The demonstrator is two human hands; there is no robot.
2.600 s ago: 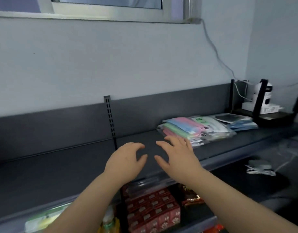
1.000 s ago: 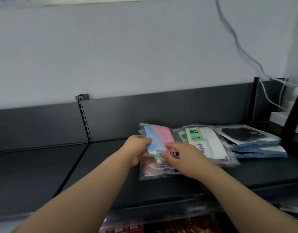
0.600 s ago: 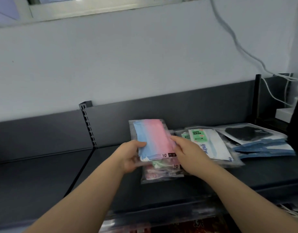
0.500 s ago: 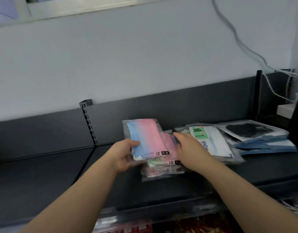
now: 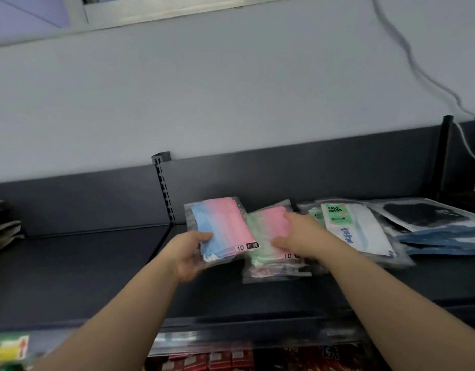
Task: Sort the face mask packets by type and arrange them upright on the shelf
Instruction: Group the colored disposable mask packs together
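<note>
**Blue-pink packet lifted clear, green-pink packet under your other hand**

Your left hand [image 5: 186, 257] grips the blue-pink packet [image 5: 220, 227] at its lower left corner, thumb on the front face and fingers curled behind. The packet's long axis runs away from your fingers toward the shelf's back panel [image 5: 298, 180], leaning slightly left, and its near end with the black "10" label sits just right of your thumb. It is a clear plastic sleeve with masks that shade from blue on the left to pink on the right, with white ear loops showing at the near edge.

Your right hand [image 5: 302, 238] is closed on the green-pink packet [image 5: 268, 234], with the thumb pressing its front near the label and the fingers wrapped over its right edge. That packet lies on top of the stack [image 5: 276, 271] on the dark shelf [image 5: 97, 277], its long axis likewise pointing at the back panel. It overlaps the right edge of the blue-pink one.

Beyond your right fingers lie a white packet marked FACE MASK [image 5: 351, 228], then a black mask packet [image 5: 424, 214] above some blue packets [image 5: 445, 238], all flat.
</note>
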